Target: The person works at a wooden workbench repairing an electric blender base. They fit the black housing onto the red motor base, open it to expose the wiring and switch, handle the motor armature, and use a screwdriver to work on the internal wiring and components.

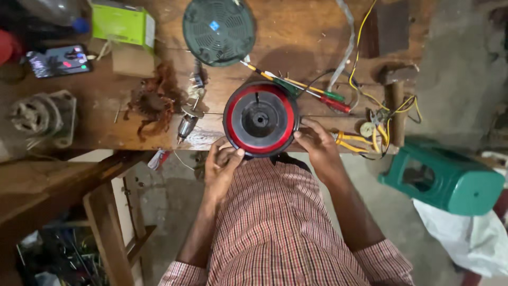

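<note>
A round black appliance housing with a red ring (260,118) stands at the near edge of the wooden workbench (296,37). My left hand (221,165) touches its lower left rim with the fingers bent. My right hand (316,143) presses its lower right side, thumb on the rim. Both hands steady the housing between them. Its hollow centre faces up, showing a dark hub.
Behind the housing lie screwdrivers (312,91), yellow wires (381,114) and a dark round grille (219,30). Left of it sit a copper winding (153,103), a rotor shaft (188,123), a motor (39,117), a green box (123,24) and a phone (58,61). A green plastic stool (444,177) lies on the floor at the right.
</note>
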